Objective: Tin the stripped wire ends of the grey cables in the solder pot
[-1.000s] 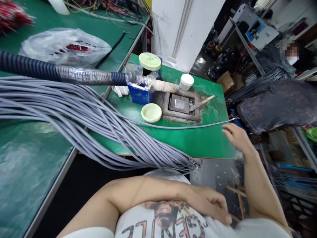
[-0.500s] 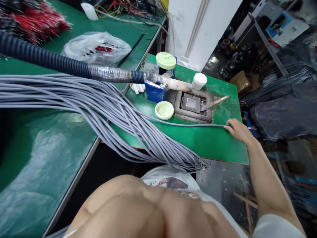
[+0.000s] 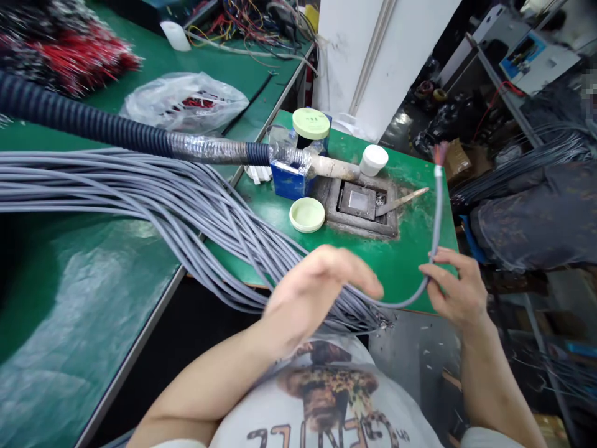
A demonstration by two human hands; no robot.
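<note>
With cable pinched in right hand, bend gently to avoid kinks; support with left hand, now apart and of unclear grip.

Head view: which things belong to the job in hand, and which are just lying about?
Job in hand:
gray cable, held in the right hand
gray cable bundle, partly hidden by the left hand
perhaps the framed metal block and flat tool beside it

Seemingly just lying about:
plastic bag
red-and-black wire pile
white roll
</note>
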